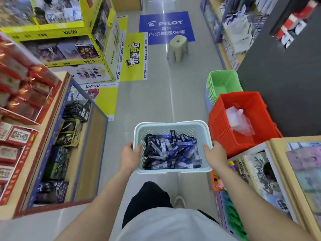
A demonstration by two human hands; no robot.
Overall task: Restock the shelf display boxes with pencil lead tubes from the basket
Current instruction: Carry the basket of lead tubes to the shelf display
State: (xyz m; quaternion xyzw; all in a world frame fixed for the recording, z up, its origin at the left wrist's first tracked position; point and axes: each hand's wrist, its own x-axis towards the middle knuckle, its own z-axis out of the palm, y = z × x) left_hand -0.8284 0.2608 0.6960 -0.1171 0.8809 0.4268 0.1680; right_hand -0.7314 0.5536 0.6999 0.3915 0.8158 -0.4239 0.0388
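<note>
1. The pale blue basket [173,125] hangs in front of the person over the aisle floor, clear of the shelves on either side; the left hand [129,156] grips its left rim with the fingers curled over the edge, and the right hand [215,153] grips the right rim the same way; neither hand is free.
2. The pencil lead tubes [172,152] lie in a loose heap on the basket floor, between the two hands; their long axes point every way, many slanting from near left to far right, and one tube [172,133] at the far side stands nearly on end.
3. The dark display boxes [76,110] sit on the low shelf to the left, lined from near to far along the shelf's length; whether these are the boxes to be filled is a guess, since the labels are blurred.
4. They lie left of the basket and lower than it, so the left hand is the nearer one; the next move probably calls for turning left and setting the basket down or resting it on the shelf, since a hand must come free before any tube can be picked.
5. To the right stand a red basket [224,129] and stacked green baskets [224,79], near but not touching the carried one.
</note>
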